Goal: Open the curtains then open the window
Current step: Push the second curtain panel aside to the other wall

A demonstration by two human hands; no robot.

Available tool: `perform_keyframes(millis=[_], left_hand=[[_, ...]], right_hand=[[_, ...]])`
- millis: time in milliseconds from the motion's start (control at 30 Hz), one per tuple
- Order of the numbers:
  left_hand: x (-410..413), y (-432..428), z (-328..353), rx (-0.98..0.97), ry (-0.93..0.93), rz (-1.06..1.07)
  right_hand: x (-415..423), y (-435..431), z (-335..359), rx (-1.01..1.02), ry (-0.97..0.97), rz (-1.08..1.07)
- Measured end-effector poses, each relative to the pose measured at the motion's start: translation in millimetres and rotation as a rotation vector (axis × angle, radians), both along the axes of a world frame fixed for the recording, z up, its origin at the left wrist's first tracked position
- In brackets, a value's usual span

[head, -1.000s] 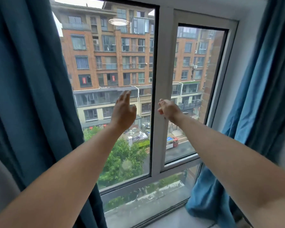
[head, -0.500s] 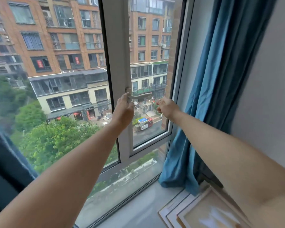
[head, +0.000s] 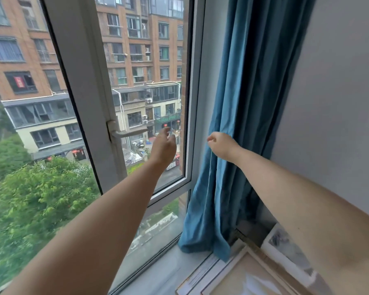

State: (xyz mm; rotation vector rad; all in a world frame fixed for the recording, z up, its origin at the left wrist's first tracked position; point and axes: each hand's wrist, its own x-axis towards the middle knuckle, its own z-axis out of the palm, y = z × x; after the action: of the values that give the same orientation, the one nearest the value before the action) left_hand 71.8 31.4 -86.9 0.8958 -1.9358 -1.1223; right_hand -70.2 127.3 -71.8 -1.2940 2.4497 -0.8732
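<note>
Reaching out over the sill (head: 158,271) and the stacked canvases (head: 239,271) in the near corner, both arms are stretched toward the glass. The right hand (head: 223,146) is pinched on the edge of the blue curtain (head: 239,99), holding it bunched beside the wall. The left hand (head: 164,145) is loosely spread, empty, just short of the window handle (head: 129,133). Looks like curtains done, window up next: grip that lever and turn. The left-side curtain is out of frame, and the latch position is hard to read.
</note>
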Motion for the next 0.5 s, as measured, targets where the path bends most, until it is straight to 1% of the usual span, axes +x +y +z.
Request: perform_keyframes(millis=[167,367,500], left_hand=[[-41,8,2,0.015,-0.015,-0.046],[-73,-6,5,0.016,-0.017,-0.109],[-86,-25,7,0.041,-0.026,-0.177]], right_hand=[[-37,9,-3,-0.022,-0.063,-0.064],[-66,2,5,-0.061,-0.077,-0.134],[-78,-10,14,-0.092,-0.047,-0.168]])
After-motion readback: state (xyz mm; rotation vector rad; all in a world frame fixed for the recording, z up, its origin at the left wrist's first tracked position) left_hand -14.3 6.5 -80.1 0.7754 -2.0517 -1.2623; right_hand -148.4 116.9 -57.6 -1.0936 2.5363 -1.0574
